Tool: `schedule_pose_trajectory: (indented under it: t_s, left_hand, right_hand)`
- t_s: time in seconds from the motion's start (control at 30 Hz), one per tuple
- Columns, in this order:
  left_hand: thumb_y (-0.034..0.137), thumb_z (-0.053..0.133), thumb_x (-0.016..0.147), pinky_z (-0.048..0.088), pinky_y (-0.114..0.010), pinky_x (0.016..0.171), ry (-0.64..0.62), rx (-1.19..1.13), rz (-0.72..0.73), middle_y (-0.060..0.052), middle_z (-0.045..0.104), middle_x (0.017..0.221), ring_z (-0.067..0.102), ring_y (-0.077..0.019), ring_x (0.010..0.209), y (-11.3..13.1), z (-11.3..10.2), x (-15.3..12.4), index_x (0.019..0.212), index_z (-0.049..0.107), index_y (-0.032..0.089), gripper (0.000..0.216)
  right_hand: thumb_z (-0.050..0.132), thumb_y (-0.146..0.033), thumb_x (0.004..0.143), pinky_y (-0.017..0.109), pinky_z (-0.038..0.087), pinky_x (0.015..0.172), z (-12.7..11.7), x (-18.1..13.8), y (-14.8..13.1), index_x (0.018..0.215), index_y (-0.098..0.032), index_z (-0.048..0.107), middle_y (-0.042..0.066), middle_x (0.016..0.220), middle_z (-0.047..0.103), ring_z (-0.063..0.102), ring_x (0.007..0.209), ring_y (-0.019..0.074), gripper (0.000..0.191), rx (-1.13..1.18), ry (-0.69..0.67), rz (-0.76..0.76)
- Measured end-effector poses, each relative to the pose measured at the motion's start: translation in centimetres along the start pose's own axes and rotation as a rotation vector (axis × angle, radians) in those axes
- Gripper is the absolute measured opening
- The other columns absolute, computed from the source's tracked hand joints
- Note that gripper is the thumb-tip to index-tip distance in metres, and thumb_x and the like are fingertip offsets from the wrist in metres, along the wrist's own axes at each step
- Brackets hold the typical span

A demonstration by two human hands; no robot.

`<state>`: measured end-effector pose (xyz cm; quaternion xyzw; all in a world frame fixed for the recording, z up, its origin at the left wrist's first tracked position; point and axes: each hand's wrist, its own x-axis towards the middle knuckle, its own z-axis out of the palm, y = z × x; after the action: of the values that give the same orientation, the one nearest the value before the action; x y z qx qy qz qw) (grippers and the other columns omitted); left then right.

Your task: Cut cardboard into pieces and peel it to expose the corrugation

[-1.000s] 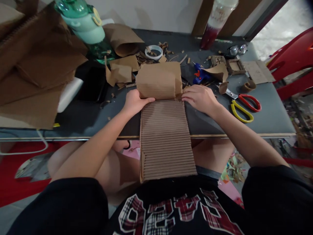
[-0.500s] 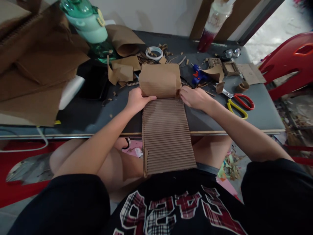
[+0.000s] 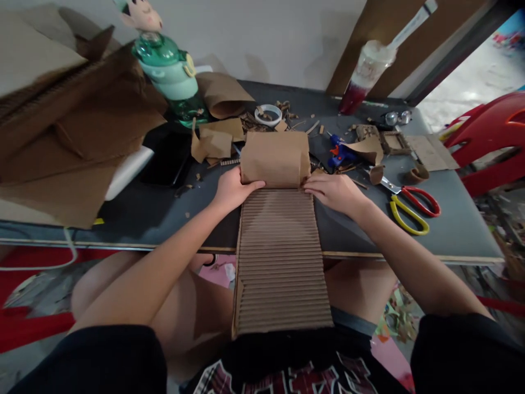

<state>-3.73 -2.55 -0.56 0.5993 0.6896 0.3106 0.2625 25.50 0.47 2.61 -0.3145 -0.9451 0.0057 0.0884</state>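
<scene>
A long corrugated cardboard strip (image 3: 283, 262) reaches from the table over its front edge toward my lap, its ribs bare. At its far end a smooth brown paper layer (image 3: 273, 158) is curled back over itself. My left hand (image 3: 233, 191) grips the strip's left edge, thumb lying along the line where paper and ribs meet. With closed fingers, my right hand (image 3: 334, 191) pinches the paper's lower right corner at that same line. What lies beneath the curled paper is hidden.
Scissors (image 3: 410, 205), a blue glue gun (image 3: 340, 150) and a tape roll (image 3: 268, 115) lie among cardboard scraps. A green bottle (image 3: 174, 82) and a drink cup (image 3: 367, 74) stand at the back. Large cardboard (image 3: 94, 131) and a dark phone-like slab (image 3: 166, 158) are at left.
The camera view has tilted upward, so everything sits lower in the picture. Both hands keep hold at nearly the same spots; my right fingers have straightened slightly.
</scene>
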Motion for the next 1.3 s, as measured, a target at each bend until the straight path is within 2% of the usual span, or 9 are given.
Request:
schedule_pose_trajectory:
  t_s: [0.27, 0.43, 0.57, 0.7, 0.8, 0.93, 1.1, 1.2, 1.3]
  left_hand:
    - [0.043, 0.083, 0.073, 0.057, -0.046, 0.092, 0.026, -0.040, 0.009, -0.014, 0.076, 0.109, 0.072, -0.0340, 0.103, -0.4, 0.2, -0.6, 0.103, 0.064, 0.016, 0.044]
    - [0.037, 0.085, 0.073, 0.058, -0.042, 0.094, 0.166, -0.119, 0.108, -0.014, 0.070, 0.123, 0.070, -0.0304, 0.112, -0.4, 0.7, -1.6, 0.124, 0.051, 0.021, 0.063]
    - [0.037, 0.078, 0.078, 0.058, -0.048, 0.093, 0.444, -0.140, 0.368, -0.021, 0.035, 0.157, 0.054, -0.0343, 0.135, -1.2, 1.4, -2.4, 0.141, 0.019, 0.030, 0.087]
    - [0.039, 0.077, 0.077, 0.037, -0.065, 0.115, 0.538, 0.076, 0.535, -0.021, 0.035, 0.147, 0.034, -0.0407, 0.145, -2.4, 1.8, -2.7, 0.125, 0.032, 0.027, 0.068]
    - [0.039, 0.073, 0.080, 0.030, -0.064, 0.119, 0.487, 0.084, 0.582, -0.019, 0.042, 0.135, 0.038, -0.0402, 0.138, -2.7, 1.7, -2.6, 0.119, 0.041, 0.025, 0.053]
    - [0.043, 0.070, 0.083, 0.042, -0.056, 0.110, 0.422, 0.128, 0.650, -0.017, 0.055, 0.121, 0.054, -0.0359, 0.123, -1.8, 1.2, -2.8, 0.111, 0.054, 0.023, 0.038]
    - [0.026, 0.057, 0.096, 0.055, -0.032, 0.079, -0.080, 0.103, 0.973, 0.000, 0.074, 0.085, 0.071, -0.0178, 0.079, 0.8, -0.1, -5.1, 0.091, 0.066, 0.026, 0.010]
    - [0.034, 0.055, 0.100, 0.056, -0.034, 0.097, -0.273, 0.118, 0.878, -0.005, 0.077, 0.117, 0.072, -0.0207, 0.110, 1.8, -0.4, -6.5, 0.118, 0.069, 0.024, 0.025]
    - [0.046, 0.057, 0.101, 0.043, -0.047, 0.119, -0.450, 0.222, 0.843, -0.009, 0.052, 0.155, 0.046, -0.0284, 0.147, 1.8, 0.0, -6.6, 0.146, 0.057, 0.025, 0.050]
  right_hand:
    - [0.068, -0.060, 0.086, 0.044, 0.053, 0.071, -2.6, -5.5, -0.3, 0.092, -0.018, 0.072, 0.016, 0.091, 0.072, 0.068, 0.091, 0.0351, 0.043, -0.193, 0.053, 0.581]
    - [0.044, -0.035, 0.100, 0.048, 0.054, 0.085, -0.5, -7.8, 0.8, 0.132, -0.013, 0.061, 0.021, 0.113, 0.069, 0.067, 0.101, 0.0344, 0.041, -0.116, 0.125, 0.455]
    - [0.036, -0.033, 0.104, 0.039, 0.052, 0.069, -1.9, -8.1, 1.7, 0.134, -0.017, 0.063, 0.016, 0.109, 0.072, 0.070, 0.090, 0.0293, 0.043, -0.119, 0.194, 0.482]
    - [0.045, -0.043, 0.104, 0.032, 0.047, 0.060, -3.1, -7.5, 1.9, 0.129, -0.028, 0.071, 0.007, 0.111, 0.077, 0.073, 0.091, 0.0239, 0.040, -0.061, 0.105, 0.316]
    - [0.050, -0.045, 0.102, 0.029, 0.048, 0.061, -2.1, -6.6, 2.7, 0.122, -0.030, 0.077, 0.005, 0.109, 0.078, 0.073, 0.092, 0.0208, 0.037, 0.028, 0.068, 0.219]
    - [0.055, -0.045, 0.099, 0.031, 0.054, 0.079, -1.1, -5.5, 4.5, 0.119, -0.029, 0.078, 0.005, 0.114, 0.077, 0.073, 0.098, 0.0197, 0.035, 0.193, 0.063, 0.129]
    - [0.054, -0.045, 0.100, 0.028, 0.049, 0.068, -1.8, -4.8, 4.8, 0.120, -0.032, 0.078, 0.003, 0.111, 0.077, 0.073, 0.092, 0.0180, 0.034, 0.119, 0.020, 0.113]
    - [0.054, -0.043, 0.101, 0.027, 0.047, 0.066, -1.9, -4.7, 4.3, 0.121, -0.032, 0.078, 0.003, 0.111, 0.077, 0.072, 0.090, 0.0170, 0.033, 0.106, 0.016, 0.103]
    - [0.056, -0.041, 0.100, 0.028, 0.047, 0.066, -1.5, -4.9, 3.7, 0.120, -0.032, 0.078, 0.003, 0.109, 0.077, 0.071, 0.087, 0.0165, 0.031, 0.103, 0.034, 0.097]
